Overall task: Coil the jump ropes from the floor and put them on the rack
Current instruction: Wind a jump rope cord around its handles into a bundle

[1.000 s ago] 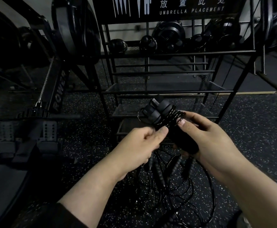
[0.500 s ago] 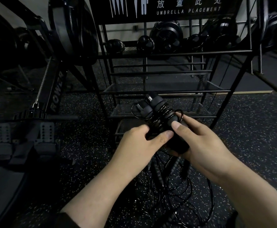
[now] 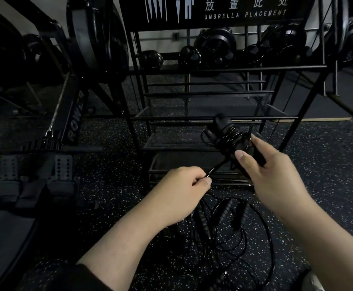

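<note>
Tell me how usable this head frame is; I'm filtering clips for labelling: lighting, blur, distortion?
Head view: dim overall, black rack and floor ropes merge into shadow; right hand slightly motion-blurred around the coiled rope; left hand sharper, pinching the cord; wide-angle bending at frame edges; white sign lettering stays readable.

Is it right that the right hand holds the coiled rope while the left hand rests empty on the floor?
Not quite. In the head view the left hand isn't empty or on the floor: it pinches the rope's loose end, pulled taut. The right hand does hold the coiled rope.
</note>
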The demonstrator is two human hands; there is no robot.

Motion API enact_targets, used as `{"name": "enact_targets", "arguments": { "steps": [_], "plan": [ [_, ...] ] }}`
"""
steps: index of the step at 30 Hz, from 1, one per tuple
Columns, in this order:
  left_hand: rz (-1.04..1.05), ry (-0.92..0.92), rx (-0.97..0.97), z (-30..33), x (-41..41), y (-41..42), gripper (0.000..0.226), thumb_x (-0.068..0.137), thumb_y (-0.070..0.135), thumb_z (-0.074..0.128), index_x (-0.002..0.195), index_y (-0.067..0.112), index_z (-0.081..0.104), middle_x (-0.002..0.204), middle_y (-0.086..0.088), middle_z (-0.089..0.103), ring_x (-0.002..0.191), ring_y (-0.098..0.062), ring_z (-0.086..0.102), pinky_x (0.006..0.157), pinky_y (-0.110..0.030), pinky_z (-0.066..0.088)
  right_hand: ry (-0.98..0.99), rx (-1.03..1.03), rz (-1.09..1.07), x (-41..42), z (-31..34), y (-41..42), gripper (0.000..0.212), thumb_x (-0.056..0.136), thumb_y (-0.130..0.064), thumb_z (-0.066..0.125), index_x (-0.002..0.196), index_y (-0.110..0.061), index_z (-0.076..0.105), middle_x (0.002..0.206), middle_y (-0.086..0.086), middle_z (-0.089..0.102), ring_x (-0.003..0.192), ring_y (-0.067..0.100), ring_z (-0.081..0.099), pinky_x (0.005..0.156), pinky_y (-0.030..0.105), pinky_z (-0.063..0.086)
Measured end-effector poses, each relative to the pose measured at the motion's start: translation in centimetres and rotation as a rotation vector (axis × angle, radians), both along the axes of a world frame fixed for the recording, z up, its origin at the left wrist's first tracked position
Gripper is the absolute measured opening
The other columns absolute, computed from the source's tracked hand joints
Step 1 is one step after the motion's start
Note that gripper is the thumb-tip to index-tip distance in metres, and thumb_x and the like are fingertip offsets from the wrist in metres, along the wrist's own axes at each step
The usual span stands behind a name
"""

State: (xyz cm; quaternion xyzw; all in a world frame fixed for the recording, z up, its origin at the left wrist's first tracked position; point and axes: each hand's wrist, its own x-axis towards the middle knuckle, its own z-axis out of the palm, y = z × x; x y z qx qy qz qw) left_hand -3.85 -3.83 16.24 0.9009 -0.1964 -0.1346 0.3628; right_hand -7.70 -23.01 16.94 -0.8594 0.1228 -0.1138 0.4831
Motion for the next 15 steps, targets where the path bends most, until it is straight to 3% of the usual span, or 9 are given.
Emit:
{"name": "enact_targets", "arguments": {
  "steps": [1,2,4,6,9,12,15],
  "plan": [
    [-0.019,-0.03,0.017,0.1,-0.1,0.0,0.032,0.102,0.033,0.053,0.09,0.006,0.066,0.056,0.0,0.045,0.047,-0.01,0.036,0.048,-0.029,0.033,0.01,-0.064,0.019,0.1,-0.1,-0.1,0.062,0.099,-0.041,0.059,0.157,-0.032,0.037,0.099,-0.009,0.06,0.071,-0.001,0.052,0.057,0.006,0.045],
    [-0.049,-0.056,0.039,0.1,-0.1,0.1,0.028,0.101,0.033,0.054,0.089,0.011,0.067,0.057,-0.001,0.051,0.047,-0.011,0.039,0.049,-0.033,0.036,0.018,-0.108,0.039,0.2,-0.4,-0.2,0.062,0.099,-0.039,0.061,0.156,-0.032,0.038,0.105,-0.014,0.056,0.079,-0.003,0.052,0.066,0.004,0.042],
    [-0.098,-0.08,0.066,0.5,-0.3,0.2,0.021,0.098,0.033,0.056,0.086,0.022,0.068,0.066,-0.001,0.063,0.052,-0.014,0.051,0.054,-0.039,0.044,0.034,-0.156,0.077,0.4,-1.3,-0.5,0.058,0.098,-0.037,0.065,0.151,-0.034,0.043,0.113,-0.02,0.056,0.101,0.003,0.055,0.085,0.018,0.042],
    [-0.099,-0.087,0.031,0.9,-0.2,0.3,0.014,0.096,0.032,0.059,0.091,0.028,0.071,0.068,0.005,0.067,0.053,-0.011,0.056,0.052,-0.033,0.044,0.074,-0.201,0.106,0.4,-1.6,-0.7,0.048,0.097,-0.035,0.068,0.141,-0.037,0.049,0.113,-0.02,0.059,0.103,0.006,0.056,0.086,0.026,0.042],
    [-0.072,-0.151,-0.028,2.0,0.2,0.6,0.011,0.094,0.029,0.064,0.089,0.029,0.074,0.063,0.017,0.062,0.052,-0.002,0.051,0.051,-0.021,0.037,0.123,-0.345,0.193,0.5,-2.0,-1.2,0.051,0.095,-0.035,0.07,0.142,-0.035,0.051,0.126,-0.015,0.058,0.108,0.008,0.057,0.09,0.026,0.044],
    [-0.152,-0.187,0.005,2.5,0.5,0.9,0.01,0.095,0.03,0.066,0.092,0.03,0.075,0.077,0.013,0.066,0.07,-0.001,0.058,0.069,-0.026,0.049,0.191,-0.426,0.351,0.5,-2.4,-1.2,0.057,0.092,-0.039,0.071,0.146,-0.037,0.05,0.126,-0.017,0.056,0.11,0.008,0.059,0.098,0.028,0.048],
    [-0.294,-0.223,0.091,2.5,0.6,0.7,0.011,0.098,0.032,0.064,0.099,0.03,0.074,0.092,0.013,0.066,0.085,0.0,0.059,0.084,-0.033,0.051,0.307,-0.434,0.576,0.3,-2.9,-0.9,0.051,0.09,-0.049,0.073,0.136,-0.047,0.052,0.117,-0.026,0.06,0.105,-0.002,0.06,0.094,0.026,0.05]
  ]
}}
